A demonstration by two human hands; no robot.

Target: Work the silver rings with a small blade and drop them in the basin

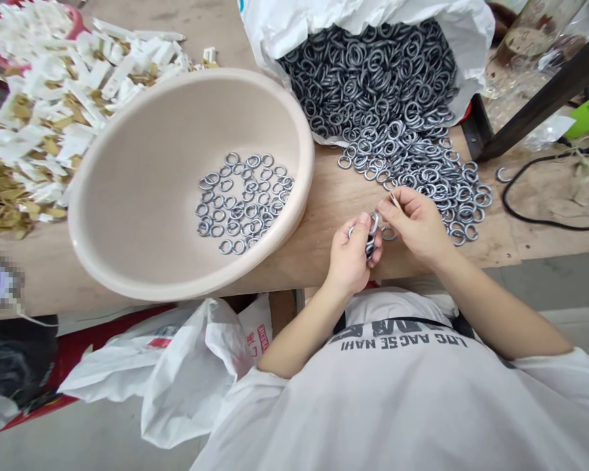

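Observation:
My left hand (352,255) is closed round a small stack of grey metal rings (372,230) near the table's front edge. My right hand (415,219) pinches at the top of that stack, fingers pressed together, with a thin sliver between fingertips. Just beyond my hands lies a loose pile of rings (422,173) spilled from a white bag (451,26) full of the same rings. A beige plastic basin (142,196) to the left holds several rings (243,199) on its bottom.
White and yellowish plastic pieces (63,91) are heaped at the far left of the wooden table (324,196). A black cable (530,216) and a dark bar (544,98) lie at the right. White plastic bags (186,379) sit below the table edge.

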